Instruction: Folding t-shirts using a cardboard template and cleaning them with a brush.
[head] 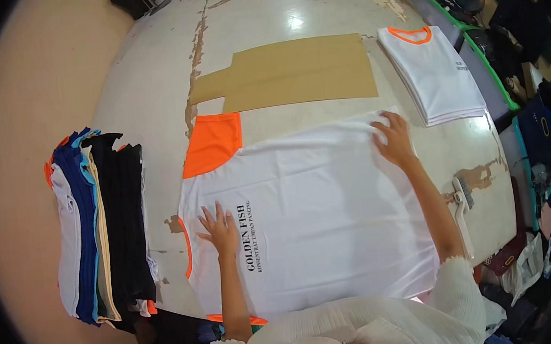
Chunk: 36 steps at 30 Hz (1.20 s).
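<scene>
A white T-shirt (327, 206) with orange sleeves and neckline lies spread on the table before me. Its neck is to the left and its hem to the right, and dark printed writing (249, 238) runs across the upper back or chest. My left hand (221, 232) rests palm down on the fabric beside this print, fingers spread. At the hem's far corner, my right hand (394, 137) touches the cloth with fingers and thumb apart. The orange sleeve (214, 140) on the far side lies flat. Part of the near sleeve is hidden by my left forearm.
Beyond the shirt lies a cardboard template (296, 74). Folded white shirts (431, 75) are stacked at the far right. A brush (463, 200) lies by my right forearm. Assorted folded garments (101, 226) are piled left. Green-rimmed bins (488, 70) line the table's right side.
</scene>
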{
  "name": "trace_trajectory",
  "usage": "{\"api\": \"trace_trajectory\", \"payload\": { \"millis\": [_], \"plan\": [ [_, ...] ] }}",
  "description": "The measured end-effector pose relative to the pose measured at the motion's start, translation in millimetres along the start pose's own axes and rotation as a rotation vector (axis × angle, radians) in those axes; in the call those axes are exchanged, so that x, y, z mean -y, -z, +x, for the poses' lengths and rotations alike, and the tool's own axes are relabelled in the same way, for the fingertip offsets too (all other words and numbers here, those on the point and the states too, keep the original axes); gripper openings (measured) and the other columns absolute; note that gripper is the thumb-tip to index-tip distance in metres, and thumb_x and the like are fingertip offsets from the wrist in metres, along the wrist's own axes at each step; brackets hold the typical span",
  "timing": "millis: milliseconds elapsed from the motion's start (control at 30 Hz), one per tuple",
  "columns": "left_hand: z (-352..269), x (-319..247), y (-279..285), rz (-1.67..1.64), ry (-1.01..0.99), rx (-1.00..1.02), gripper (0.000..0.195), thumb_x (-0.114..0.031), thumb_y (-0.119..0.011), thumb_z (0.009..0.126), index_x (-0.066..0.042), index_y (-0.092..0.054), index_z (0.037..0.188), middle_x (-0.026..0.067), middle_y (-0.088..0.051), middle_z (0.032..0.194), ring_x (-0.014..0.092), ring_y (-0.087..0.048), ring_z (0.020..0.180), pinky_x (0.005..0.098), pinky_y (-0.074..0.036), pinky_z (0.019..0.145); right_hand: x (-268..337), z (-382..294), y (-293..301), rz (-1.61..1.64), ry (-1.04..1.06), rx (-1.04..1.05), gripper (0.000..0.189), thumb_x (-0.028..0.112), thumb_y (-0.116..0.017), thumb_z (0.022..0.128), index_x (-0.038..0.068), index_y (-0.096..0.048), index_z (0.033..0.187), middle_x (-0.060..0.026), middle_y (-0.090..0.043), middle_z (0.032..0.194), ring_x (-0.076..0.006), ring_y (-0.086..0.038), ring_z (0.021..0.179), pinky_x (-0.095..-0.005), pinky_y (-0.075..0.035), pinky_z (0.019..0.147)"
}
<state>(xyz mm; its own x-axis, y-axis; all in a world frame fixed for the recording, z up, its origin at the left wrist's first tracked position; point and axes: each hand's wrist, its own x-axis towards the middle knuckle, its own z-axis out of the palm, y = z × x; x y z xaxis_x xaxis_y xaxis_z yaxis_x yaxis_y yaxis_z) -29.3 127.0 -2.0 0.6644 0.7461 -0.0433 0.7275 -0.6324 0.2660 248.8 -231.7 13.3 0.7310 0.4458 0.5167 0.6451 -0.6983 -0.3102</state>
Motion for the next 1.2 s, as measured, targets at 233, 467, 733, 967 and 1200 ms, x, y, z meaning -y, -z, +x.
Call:
{"api": "trace_trajectory", "payload": {
  "millis": [233,467,733,967,1200],
  "plan": [
    [-47,-25,-6,-0.041,-0.1,0.034,0.047,-0.035,-0.04,0.086,-0.019,-0.035,0.131,0.0171,-0.012,0.141,0.04,-0.005,0.129,0.0648,0.008,0.092,48,85,-105,-0.02,0.077,0.262,0.038,0.032,-0.049,0.08,0.008,-0.052,0.108,-0.0182,-0.028,0.133,-0.0355,-0.019,0.126,-0.045,-0.015,0.103],
    [-81,-21,-18,-0.088,-0.229,-0.013,0.045,-0.033,-0.038,0.087,-0.018,-0.036,0.13,0.0189,-0.015,0.14,0.043,-0.007,0.128,0.0648,0.003,0.093,50,131,-126,-0.181,-0.045,0.367,0.065,0.044,-0.044,0.081,-0.003,-0.034,0.124,-0.014,-0.03,0.133,-0.0308,-0.025,0.124,-0.0495,-0.011,0.102],
    [-77,-18,-7,-0.442,-0.133,0.029,0.049,-0.041,-0.024,0.09,-0.018,-0.03,0.133,0.0118,-0.014,0.141,0.035,-0.005,0.13,0.058,0.006,0.097,97,143,-9,0.013,0.27,0.019,0.058,0.04,-0.048,0.081,-0.005,-0.042,0.116,-0.0132,-0.041,0.121,-0.0298,-0.035,0.113,-0.0441,-0.012,0.104],
    [-100,30,60,-2.422,-0.124,0.321,0.091,-0.075,-0.037,0.067,-0.012,-0.027,0.132,0.0115,-0.031,0.132,0.034,-0.027,0.121,0.0582,-0.019,0.096,174,-55,102,-0.035,0.314,0.148,0.06,0.026,-0.059,0.071,-0.006,-0.04,0.118,-0.0068,-0.034,0.128,-0.0274,-0.033,0.113,-0.0522,-0.01,0.103],
    [-145,101,56,-2.254,-0.259,0.543,0.114,-0.08,-0.051,0.05,-0.012,-0.017,0.135,0.0099,-0.023,0.138,0.032,-0.024,0.125,0.0592,-0.017,0.098,221,-210,110,0.104,0.23,0.465,0.047,0.03,-0.054,0.074,-0.003,-0.05,0.106,-0.0004,-0.03,0.132,-0.0203,-0.036,0.108,-0.0462,-0.018,0.093]
  ]
}}
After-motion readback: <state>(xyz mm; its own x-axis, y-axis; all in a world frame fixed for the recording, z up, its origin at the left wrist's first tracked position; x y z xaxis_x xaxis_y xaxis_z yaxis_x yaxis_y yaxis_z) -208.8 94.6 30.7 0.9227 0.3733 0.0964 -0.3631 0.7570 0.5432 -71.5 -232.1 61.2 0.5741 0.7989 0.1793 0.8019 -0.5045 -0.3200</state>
